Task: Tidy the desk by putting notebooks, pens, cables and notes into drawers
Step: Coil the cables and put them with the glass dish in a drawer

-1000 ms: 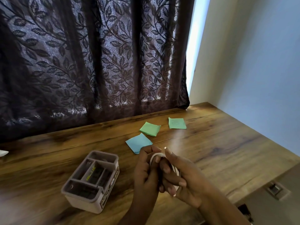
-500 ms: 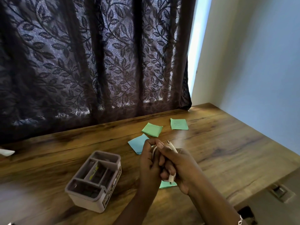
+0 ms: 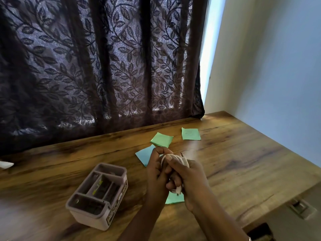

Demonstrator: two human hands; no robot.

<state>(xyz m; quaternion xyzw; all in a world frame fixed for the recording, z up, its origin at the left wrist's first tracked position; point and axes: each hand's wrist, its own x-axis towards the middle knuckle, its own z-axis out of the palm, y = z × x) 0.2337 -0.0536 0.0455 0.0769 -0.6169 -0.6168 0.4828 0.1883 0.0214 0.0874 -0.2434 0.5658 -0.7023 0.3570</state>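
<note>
Both hands meet above the middle of the wooden desk point(image 3: 243, 171), holding a coiled white cable point(image 3: 182, 160). My left hand point(image 3: 156, 173) grips the coil from the left. My right hand point(image 3: 189, 178) wraps it from the right, and the cable's plug end point(image 3: 178, 190) sticks out below its fingers. Several sticky notes lie on the desk: a blue note point(image 3: 145, 153) partly behind my left hand, two green notes point(image 3: 161, 139) point(image 3: 190, 133) farther back, and another green note point(image 3: 174, 199) under my hands.
A grey desk organiser point(image 3: 99, 193) with compartments stands at the front left. A dark leaf-patterned curtain point(image 3: 97, 66) hangs behind the desk. A drawer handle point(image 3: 301, 206) shows below the desk's right edge. Something white point(image 3: 6, 164) lies at the far left edge.
The hands stay together over the desk and keep working the cable into a coil; the right hand's fingers have shifted around it. The view has tilted slightly.
</note>
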